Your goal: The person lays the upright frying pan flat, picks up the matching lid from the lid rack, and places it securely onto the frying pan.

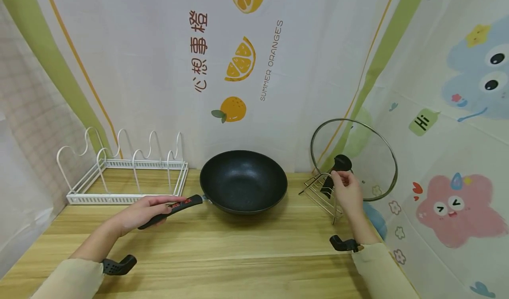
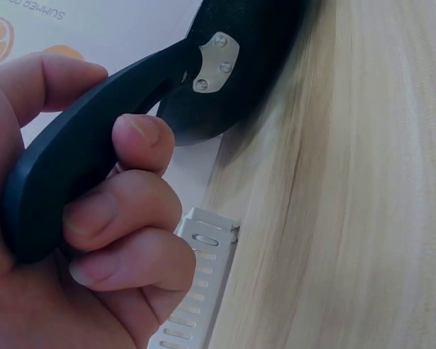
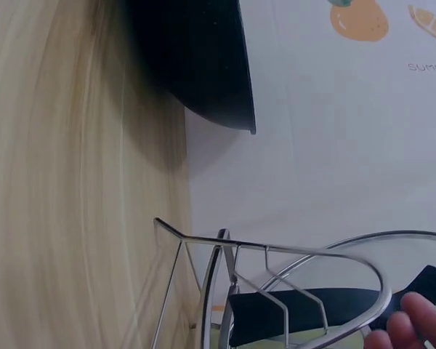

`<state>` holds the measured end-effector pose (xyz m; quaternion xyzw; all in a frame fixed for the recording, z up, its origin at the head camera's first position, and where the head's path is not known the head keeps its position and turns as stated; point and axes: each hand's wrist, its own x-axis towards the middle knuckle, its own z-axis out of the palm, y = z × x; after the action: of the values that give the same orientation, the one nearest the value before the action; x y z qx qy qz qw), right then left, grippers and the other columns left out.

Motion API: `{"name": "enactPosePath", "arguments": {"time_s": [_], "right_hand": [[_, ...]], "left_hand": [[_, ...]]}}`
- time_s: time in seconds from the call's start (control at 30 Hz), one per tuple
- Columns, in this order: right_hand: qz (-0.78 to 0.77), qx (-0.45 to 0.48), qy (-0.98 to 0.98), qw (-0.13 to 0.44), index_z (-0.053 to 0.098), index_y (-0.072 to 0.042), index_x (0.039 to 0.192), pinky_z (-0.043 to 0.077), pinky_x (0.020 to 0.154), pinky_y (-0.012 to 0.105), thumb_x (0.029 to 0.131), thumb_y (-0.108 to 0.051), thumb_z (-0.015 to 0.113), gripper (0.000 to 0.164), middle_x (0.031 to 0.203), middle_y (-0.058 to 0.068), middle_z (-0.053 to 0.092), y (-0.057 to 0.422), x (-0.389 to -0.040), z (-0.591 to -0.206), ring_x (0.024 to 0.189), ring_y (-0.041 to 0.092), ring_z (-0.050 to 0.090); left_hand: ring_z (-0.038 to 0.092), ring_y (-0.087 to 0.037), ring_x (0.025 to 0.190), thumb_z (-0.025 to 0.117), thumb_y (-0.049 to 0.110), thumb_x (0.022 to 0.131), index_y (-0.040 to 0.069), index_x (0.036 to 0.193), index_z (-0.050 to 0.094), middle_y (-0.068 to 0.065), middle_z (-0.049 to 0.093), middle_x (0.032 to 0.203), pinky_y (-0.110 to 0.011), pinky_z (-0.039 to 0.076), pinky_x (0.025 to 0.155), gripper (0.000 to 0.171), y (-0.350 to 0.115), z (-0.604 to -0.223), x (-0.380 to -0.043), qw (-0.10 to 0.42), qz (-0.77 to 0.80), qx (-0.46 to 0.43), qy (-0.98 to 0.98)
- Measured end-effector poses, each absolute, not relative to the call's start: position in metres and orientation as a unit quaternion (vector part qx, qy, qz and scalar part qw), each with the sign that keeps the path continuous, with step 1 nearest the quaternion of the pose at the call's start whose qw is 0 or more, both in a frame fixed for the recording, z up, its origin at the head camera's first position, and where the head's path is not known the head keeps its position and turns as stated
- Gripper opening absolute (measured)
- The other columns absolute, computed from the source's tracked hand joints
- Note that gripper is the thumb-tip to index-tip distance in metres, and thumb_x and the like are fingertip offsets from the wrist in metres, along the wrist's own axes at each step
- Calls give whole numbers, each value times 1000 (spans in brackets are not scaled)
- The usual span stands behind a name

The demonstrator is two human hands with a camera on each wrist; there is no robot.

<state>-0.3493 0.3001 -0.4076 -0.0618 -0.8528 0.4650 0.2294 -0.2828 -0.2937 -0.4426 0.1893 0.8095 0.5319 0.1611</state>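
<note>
My left hand (image 1: 145, 213) is wrapped round the black handle (image 2: 73, 145) of a dark wok (image 1: 243, 182), its fingers curled beneath. The wok sits at the back of the wooden table, its inside facing up and forward. Over on the right, my right hand (image 1: 347, 191) has bent fingertips at the top of a wire lid rack (image 1: 320, 199), beside the black handle (image 1: 343, 162) of a glass lid (image 1: 374, 157). That lid stands on edge at the rack. Whether those fingers pinch the rack or the lid handle cannot be told; the right wrist view crops the hand.
A white rack (image 1: 127, 198) with tall curved dividers stands at the back left, just behind my left hand. Printed curtains (image 1: 159, 69) hang behind and to the right of the table (image 1: 238, 263). Each wrist carries a black camera mount (image 1: 119, 266).
</note>
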Motion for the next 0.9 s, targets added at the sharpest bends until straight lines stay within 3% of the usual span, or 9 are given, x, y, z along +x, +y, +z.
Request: {"name": "enactPosePath", "arguments": {"time_s": [0.2,0.43,0.53,0.7,0.9], "right_hand": [[486,-85,-847,198,50,10,145,42,106,45,114,-50,52,67,140,27,54,302,-351,-410,125,38,54],[508,-112,-843,139,41,12,149,39,116,60,112,-61,43,81,146,34,48,307,-355,-409,137,48,48],[519,-97,-845,89,36,10,161,33,125,66,112,-66,36,91,161,37,39,312,-358,-408,151,53,39],[549,-95,-830,23,8,-2,176,17,135,67,108,-77,33,104,182,27,7,320,-366,-410,169,50,11],[597,-88,-797,6,1,-8,176,14,138,59,109,-74,38,101,185,17,0,324,-377,-413,171,41,6]], "left_hand": [[57,-13,71,57,25,114,10,158,59,-17,64,107,-27,51,62,46,-294,-443,-282,160,532,190,809],[56,-13,68,58,27,114,12,157,61,-9,62,90,-26,49,60,45,-293,-441,-282,155,523,186,817],[56,-12,67,57,26,114,11,157,61,-7,61,89,-26,49,59,46,-293,-442,-282,156,524,192,815],[56,-11,69,56,24,115,8,158,59,-9,62,92,-27,50,61,46,-294,-443,-283,160,529,198,810],[56,-11,68,56,25,115,10,157,60,-7,61,90,-27,49,59,46,-294,-443,-283,155,526,200,812]]}}
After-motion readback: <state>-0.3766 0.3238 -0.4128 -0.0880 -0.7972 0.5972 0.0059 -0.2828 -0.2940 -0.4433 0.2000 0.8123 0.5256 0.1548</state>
